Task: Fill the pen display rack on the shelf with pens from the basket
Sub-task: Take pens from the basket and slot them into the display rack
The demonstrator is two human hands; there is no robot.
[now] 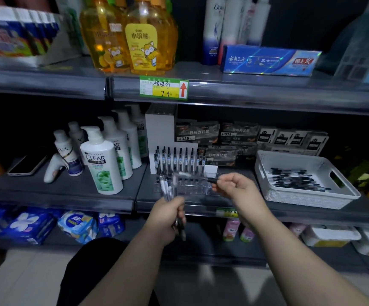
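Observation:
The clear pen display rack (188, 186) stands on the middle shelf, with a row of black pens (174, 159) upright in its back tier against a white backing. My left hand (168, 212) grips a bundle of several pens (167, 191) just in front of the rack. My right hand (234, 185) pinches a single pen (197, 176) that lies level over the rack's front rows. To the right sits the white basket (307, 196), with several black pens (296, 178) loose inside.
Shampoo bottles (104, 160) stand left of the rack, with a phone (26, 165) farther left. Boxes of pens (218, 138) are stacked behind the rack and basket. The upper shelf (245, 89) overhangs with yellow bottles and a toothpaste box (269, 60).

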